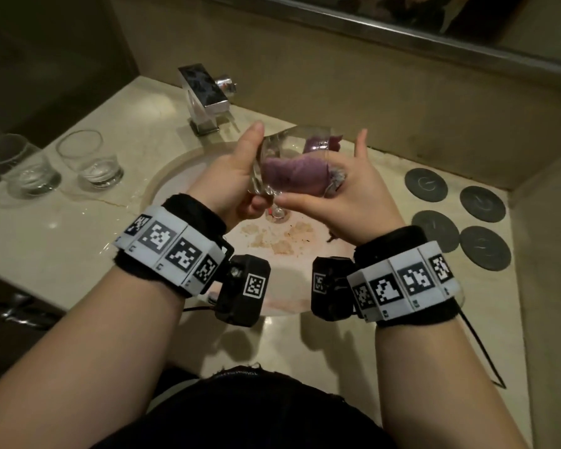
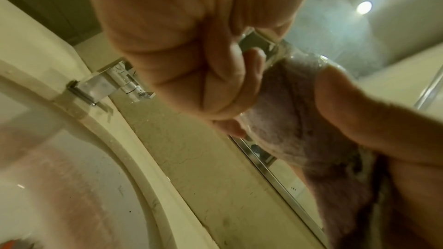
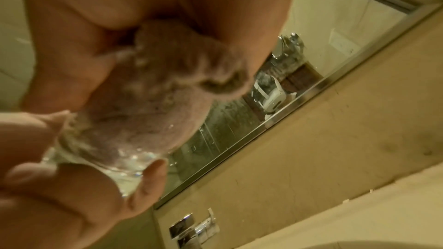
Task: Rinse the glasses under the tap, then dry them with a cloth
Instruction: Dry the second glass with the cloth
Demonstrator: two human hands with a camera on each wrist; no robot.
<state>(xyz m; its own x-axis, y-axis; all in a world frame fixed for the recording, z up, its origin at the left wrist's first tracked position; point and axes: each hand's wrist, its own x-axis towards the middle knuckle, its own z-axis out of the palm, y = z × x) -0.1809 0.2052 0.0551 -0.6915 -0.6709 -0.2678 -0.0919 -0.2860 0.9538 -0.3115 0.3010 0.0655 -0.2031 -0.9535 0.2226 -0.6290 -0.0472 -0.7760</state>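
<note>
Over the sink, my left hand (image 1: 237, 170) grips a clear tumbler (image 1: 282, 144) by its thick base and holds it tilted on its side, mouth toward the right. A purple cloth (image 1: 292, 176) is stuffed inside it. My right hand (image 1: 357, 192) holds the cloth's tail at the mouth, thumb along the glass and forefinger raised. The left wrist view shows the left hand (image 2: 191, 63) curled round the tumbler (image 2: 287, 52), with the cloth (image 2: 287, 111) inside. In the right wrist view the cloth (image 3: 155, 101) fills the wet tumbler (image 3: 115, 158). Two more tumblers (image 1: 30, 166) (image 1: 89, 160) stand upright on the counter at left.
A square chrome tap (image 1: 204, 95) stands behind the basin (image 1: 162, 179), with no water running. The basin floor is stained. Several dark round coasters (image 1: 457, 218) lie on the counter at right. A mirror (image 1: 402, 14) runs along the back wall.
</note>
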